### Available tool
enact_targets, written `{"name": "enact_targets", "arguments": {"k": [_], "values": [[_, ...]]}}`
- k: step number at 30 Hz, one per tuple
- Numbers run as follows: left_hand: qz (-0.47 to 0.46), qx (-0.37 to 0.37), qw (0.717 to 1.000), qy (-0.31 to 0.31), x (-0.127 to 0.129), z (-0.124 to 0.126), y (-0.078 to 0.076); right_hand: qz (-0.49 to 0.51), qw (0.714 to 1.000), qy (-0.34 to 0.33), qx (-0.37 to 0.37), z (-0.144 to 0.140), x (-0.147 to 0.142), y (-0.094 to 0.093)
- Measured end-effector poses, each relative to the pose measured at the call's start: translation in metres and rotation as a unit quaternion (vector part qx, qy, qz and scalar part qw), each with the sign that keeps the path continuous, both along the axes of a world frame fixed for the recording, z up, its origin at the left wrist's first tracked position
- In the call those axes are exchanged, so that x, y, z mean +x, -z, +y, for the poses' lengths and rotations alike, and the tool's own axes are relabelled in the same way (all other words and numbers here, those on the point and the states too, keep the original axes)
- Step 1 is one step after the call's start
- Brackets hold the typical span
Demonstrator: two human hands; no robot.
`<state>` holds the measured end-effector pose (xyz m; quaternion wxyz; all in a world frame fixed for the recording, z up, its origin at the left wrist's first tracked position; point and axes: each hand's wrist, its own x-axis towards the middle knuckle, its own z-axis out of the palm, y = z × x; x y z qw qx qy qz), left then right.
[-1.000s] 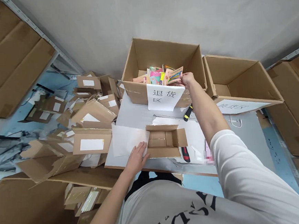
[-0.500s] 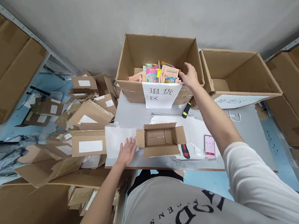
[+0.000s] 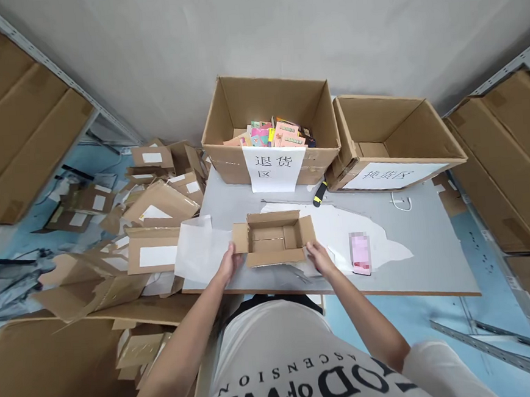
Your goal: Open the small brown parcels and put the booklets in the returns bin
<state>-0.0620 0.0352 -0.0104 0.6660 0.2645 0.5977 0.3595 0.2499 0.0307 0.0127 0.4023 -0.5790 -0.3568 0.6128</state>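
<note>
A small open cardboard box (image 3: 270, 258) stands on the table in front of me, its flaps folded out and nothing seen inside. My left hand (image 3: 228, 265) is closed on its left end flap. On the opposite side my right hand (image 3: 319, 258) has its fingers closed at the right flap's lower corner. White paper sheets (image 3: 200, 252) lie left of the box, close to my left hand. A phone with a pink screen (image 3: 360, 253) rests on the table, right of my right hand.
Behind stands a large carton (image 3: 225, 165) with colourful booklets (image 3: 283, 136), beside another large carton (image 3: 444, 141). A black-and-yellow cutter (image 3: 320, 194) lies before them. Used cardboard boxes (image 3: 155, 201) are heaped at the left. Torn white paper (image 3: 377, 226) covers part of the grey table (image 3: 434, 252).
My right hand has come down from the large carton to the small box's right flap. My left hand has moved off the white paper to the left flap. The red-and-black cutter is no longer visible.
</note>
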Motion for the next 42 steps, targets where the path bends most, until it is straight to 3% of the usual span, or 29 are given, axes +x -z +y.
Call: {"name": "enact_targets", "arguments": {"k": [3, 9, 15, 20, 25, 30, 34, 42], "values": [[-0.035, -0.027, 0.999, -0.015, 0.024, -0.006, -0.005, 0.003, 0.998, 0.004, -0.070, -0.007, -0.019, 0.006], [0.101, 0.016, 0.994, -0.048, 0.045, -0.005, 0.003, -0.039, 0.996, 0.024, -0.075, 0.003, -0.031, 0.014], [0.180, 0.023, 0.982, -0.060, 0.043, -0.014, 0.003, -0.047, 0.997, -0.019, -0.058, 0.000, -0.026, 0.015], [0.255, 0.042, 0.963, -0.074, 0.024, -0.024, -0.007, -0.023, 0.997, -0.069, -0.025, 0.004, -0.039, -0.004], [0.335, 0.045, 0.935, -0.107, -0.015, -0.038, -0.027, 0.059, 0.988, -0.143, 0.004, 0.005, -0.066, -0.028], [0.377, 0.017, 0.912, -0.163, -0.076, -0.065, -0.038, 0.103, 0.973, -0.206, -0.006, 0.002, -0.120, -0.028], [0.383, -0.024, 0.896, -0.224, -0.133, -0.083, -0.034, 0.070, 0.964, -0.249, -0.057, -0.004, -0.180, -0.019], [0.318, -0.101, 0.878, -0.343, -0.227, -0.093, -0.010, 0.028, 0.924, -0.376, -0.069, -0.006, -0.299, -0.003]]}}
